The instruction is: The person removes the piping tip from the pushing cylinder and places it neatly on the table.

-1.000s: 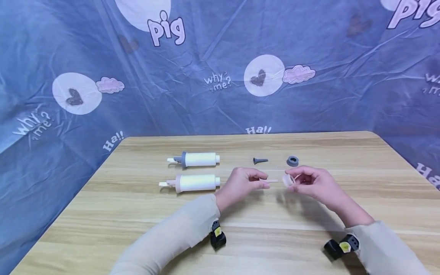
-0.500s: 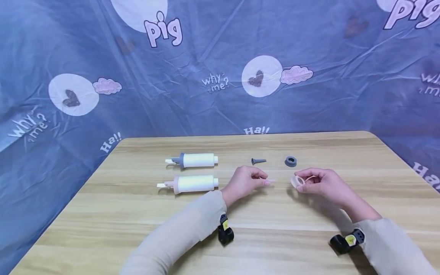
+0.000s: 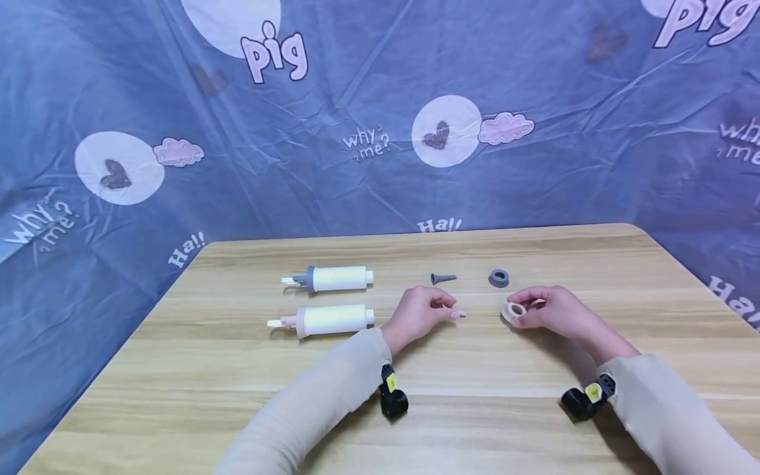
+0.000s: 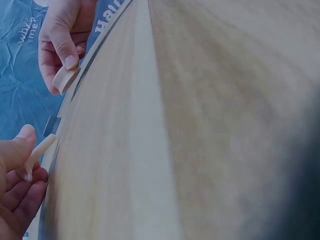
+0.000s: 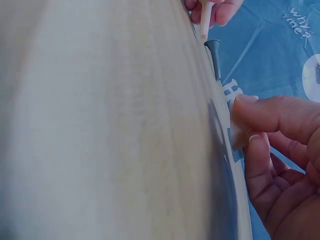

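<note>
My left hand (image 3: 417,314) pinches a small pale pink tapered nozzle (image 4: 41,151) between thumb and fingers, its narrow end pointing right. In the head view only the tip of that nozzle shows past the fingertips. To the right, my right hand (image 3: 557,313) holds a pale pink ring cap (image 3: 506,315) by its edge, its round opening facing up and toward the head camera. The left wrist view shows the side of the ring cap (image 4: 65,80) under the thumb. A gap of table separates the two held parts.
Behind the hands lie a dark grey tapered nozzle (image 3: 443,278) and a dark grey ring cap (image 3: 499,285). At left rest two white cylinders, one with a grey collar (image 3: 311,279), the other with a pink collar (image 3: 301,322). A blue printed cloth (image 3: 297,165) hangs behind the wooden table (image 3: 463,429).
My right hand has drawn the ring cap rightward, away from the left hand, and tilted its opening upward. The nozzle in my left hand now shows less beyond the fingertips.
</note>
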`<state>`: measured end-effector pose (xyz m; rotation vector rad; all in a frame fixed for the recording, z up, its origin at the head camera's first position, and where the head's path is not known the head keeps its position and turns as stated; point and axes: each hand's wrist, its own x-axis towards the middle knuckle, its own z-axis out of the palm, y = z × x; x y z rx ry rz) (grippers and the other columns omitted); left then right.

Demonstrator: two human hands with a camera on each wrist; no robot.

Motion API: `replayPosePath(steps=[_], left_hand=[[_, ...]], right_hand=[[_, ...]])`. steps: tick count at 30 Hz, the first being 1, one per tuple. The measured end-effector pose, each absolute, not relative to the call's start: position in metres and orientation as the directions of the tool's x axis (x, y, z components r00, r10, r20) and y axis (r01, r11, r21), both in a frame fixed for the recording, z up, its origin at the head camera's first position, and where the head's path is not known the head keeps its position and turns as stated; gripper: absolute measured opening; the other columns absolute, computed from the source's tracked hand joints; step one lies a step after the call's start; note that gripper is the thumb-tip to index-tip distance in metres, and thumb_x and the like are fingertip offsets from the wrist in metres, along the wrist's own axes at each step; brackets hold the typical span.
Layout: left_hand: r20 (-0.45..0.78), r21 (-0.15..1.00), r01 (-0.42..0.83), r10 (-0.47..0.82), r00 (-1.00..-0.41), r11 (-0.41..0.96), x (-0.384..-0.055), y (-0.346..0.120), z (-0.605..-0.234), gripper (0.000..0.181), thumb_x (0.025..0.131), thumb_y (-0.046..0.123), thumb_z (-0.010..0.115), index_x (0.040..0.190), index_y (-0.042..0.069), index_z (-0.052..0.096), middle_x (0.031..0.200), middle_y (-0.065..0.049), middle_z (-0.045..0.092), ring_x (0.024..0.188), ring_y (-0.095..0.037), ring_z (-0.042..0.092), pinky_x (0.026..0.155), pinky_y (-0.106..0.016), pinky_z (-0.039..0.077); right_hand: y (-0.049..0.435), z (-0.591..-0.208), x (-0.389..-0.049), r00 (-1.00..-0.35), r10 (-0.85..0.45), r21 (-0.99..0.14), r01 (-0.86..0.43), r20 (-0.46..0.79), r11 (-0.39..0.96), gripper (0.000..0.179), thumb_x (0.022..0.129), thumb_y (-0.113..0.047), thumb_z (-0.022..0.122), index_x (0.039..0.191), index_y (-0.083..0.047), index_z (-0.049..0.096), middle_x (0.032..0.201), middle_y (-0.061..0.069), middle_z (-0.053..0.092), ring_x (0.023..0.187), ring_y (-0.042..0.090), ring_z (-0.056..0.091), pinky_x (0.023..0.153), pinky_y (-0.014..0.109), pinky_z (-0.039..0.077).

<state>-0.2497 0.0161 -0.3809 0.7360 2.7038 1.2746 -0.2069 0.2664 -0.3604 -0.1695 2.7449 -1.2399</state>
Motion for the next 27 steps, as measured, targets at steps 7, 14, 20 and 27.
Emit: replayPosePath(steps=[7,14,20,27], left_hand=[[0.191,0.614,0.504,0.506,-0.841,0.607,-0.250,0.015,-0.382,0.024,0.080,0.024,0.071,0.101,0.012,0.072,0.091,0.003,0.070,0.073,-0.001,0.055,0.069,-0.013,0.044],[0.207,0.541,0.550,0.533,-0.820,0.636,-0.248,0.016,-0.381,0.026,0.080,0.026,0.072,0.102,0.012,0.071,0.090,0.003,0.070,0.071,-0.002,0.055,0.066,-0.013,0.043],[0.178,0.508,0.556,0.551,-0.815,0.658,-0.245,0.018,-0.381,0.025,0.080,0.026,0.071,0.102,0.013,0.071,0.090,0.003,0.070,0.069,-0.002,0.054,0.063,-0.013,0.042],[0.170,0.502,0.540,0.535,-0.827,0.675,-0.245,0.017,-0.382,0.025,0.081,0.025,0.070,0.103,0.014,0.071,0.090,0.004,0.069,0.068,-0.001,0.052,0.062,-0.013,0.041]], right_hand=[[0.263,-0.363,-0.214,-0.985,-0.137,-0.774,-0.005,-0.105,0.633,0.054,0.070,-0.019,0.078,0.116,0.004,0.059,0.094,0.008,0.059,0.080,0.014,0.049,0.067,0.023,0.042],[0.263,-0.368,-0.217,-0.986,-0.127,-0.793,0.007,-0.106,0.609,0.054,0.072,-0.016,0.077,0.116,0.007,0.057,0.093,0.007,0.058,0.079,0.012,0.050,0.066,0.021,0.043],[0.266,-0.370,-0.219,-0.986,-0.120,-0.795,0.016,-0.112,0.607,0.054,0.071,-0.018,0.078,0.114,0.007,0.057,0.088,0.005,0.058,0.076,0.011,0.051,0.064,0.022,0.044],[0.265,-0.370,-0.220,-0.986,-0.125,-0.805,0.015,-0.110,0.593,0.056,0.072,-0.019,0.078,0.115,0.008,0.056,0.088,0.004,0.058,0.075,0.010,0.050,0.064,0.021,0.044]])
